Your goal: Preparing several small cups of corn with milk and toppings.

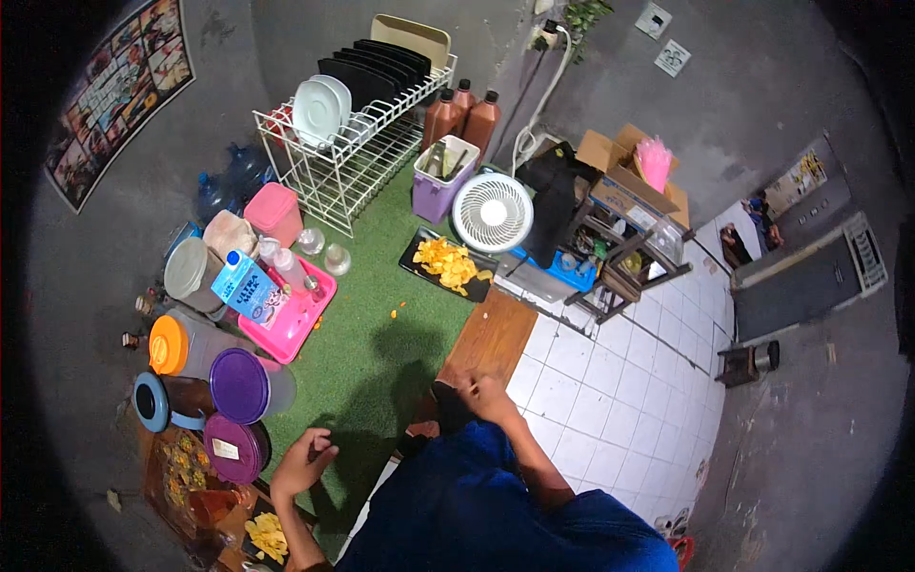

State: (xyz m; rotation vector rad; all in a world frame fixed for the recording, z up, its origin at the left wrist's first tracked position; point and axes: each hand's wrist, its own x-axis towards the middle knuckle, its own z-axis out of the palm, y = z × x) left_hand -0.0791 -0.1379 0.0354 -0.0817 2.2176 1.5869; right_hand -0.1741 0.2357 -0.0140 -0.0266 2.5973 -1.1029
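My left hand (309, 461), fingers loosely bent and holding nothing I can see, is above the green artificial turf (372, 336), right of a maroon-lidded container (232, 449). Beneath its forearm, a dark dish holds yellow chips (266, 536). My right hand (487, 397) is blurred and curled in front of my body, over the near end of a brown wooden board (497, 325); whether anything small is in it cannot be made out. Farther off on the turf lies a black rectangular plate (414, 268) with orange-yellow chips (450, 263).
A pink tray (286, 347) carries a milk carton (249, 292) and bottles. Lidded containers, including a purple-lidded one (239, 386), line the left side. Behind stand a white dish rack (357, 164), a purple bin (437, 193) and a white fan (493, 213). White floor tiles (607, 386) lie right.
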